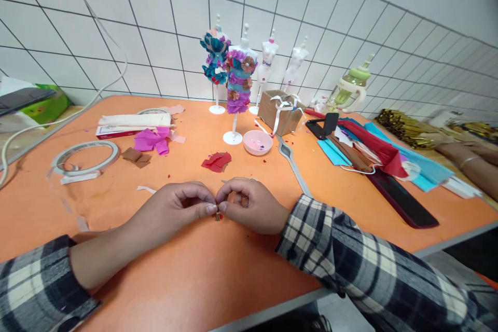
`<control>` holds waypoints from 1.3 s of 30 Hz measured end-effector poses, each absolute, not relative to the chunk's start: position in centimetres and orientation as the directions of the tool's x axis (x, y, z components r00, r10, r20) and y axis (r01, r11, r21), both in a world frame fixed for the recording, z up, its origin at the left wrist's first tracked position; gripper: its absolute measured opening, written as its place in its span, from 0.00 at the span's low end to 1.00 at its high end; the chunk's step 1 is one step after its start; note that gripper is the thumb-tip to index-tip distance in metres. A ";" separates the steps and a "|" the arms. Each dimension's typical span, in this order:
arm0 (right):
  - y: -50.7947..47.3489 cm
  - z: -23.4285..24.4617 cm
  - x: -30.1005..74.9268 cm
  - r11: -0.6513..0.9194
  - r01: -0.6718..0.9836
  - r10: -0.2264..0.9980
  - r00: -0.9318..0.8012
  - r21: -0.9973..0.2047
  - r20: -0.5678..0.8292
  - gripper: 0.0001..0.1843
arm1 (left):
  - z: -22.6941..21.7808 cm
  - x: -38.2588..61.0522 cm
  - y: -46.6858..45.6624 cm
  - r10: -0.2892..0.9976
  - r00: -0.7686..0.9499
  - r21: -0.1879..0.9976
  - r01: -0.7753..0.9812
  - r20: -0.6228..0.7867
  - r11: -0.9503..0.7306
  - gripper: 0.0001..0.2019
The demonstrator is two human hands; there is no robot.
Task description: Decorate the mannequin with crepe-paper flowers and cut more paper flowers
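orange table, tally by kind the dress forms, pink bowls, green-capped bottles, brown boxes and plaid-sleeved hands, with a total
Dress forms: 4
Pink bowl: 1
Green-capped bottle: 1
Brown box: 1
Plaid-sleeved hands: 2
Total: 9

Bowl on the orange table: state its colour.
The bowl is pale pink, shown best in the head view.

My fingers (202,211) partly cover the small brown-and-red piece (218,216), too tiny to make out. Edges cut off another person's arm (459,153) at three o'clock, my left sleeve (37,285) at eight.
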State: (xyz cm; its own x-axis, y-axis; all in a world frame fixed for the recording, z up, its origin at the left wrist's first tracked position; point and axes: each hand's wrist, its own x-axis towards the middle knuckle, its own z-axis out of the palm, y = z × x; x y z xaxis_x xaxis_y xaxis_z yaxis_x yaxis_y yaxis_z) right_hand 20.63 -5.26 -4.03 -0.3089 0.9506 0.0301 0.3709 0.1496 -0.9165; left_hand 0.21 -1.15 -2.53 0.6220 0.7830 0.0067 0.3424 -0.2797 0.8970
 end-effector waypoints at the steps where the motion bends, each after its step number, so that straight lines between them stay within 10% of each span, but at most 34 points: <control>1: -5.3 -4.1 20.6 0.145 0.371 0.950 -0.311 -0.917 0.024 0.05 | -2.5 0.2 -1.2 0.786 0.619 0.890 0.356 0.002 -0.283 0.10; 39: -4.8 -4.7 20.5 0.225 0.405 0.967 -0.207 -0.886 0.151 0.04 | -3.0 0.0 -1.1 0.847 0.531 0.878 0.388 0.034 -0.279 0.11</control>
State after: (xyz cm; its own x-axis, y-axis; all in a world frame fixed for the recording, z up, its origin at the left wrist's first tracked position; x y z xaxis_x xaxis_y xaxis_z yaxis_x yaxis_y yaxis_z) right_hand 20.48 -4.76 -4.70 -0.2071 0.9666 0.1512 0.4046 0.2254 -0.8863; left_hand 0.04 -1.14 -3.02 0.5307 0.8469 0.0343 0.3883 -0.2789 0.8783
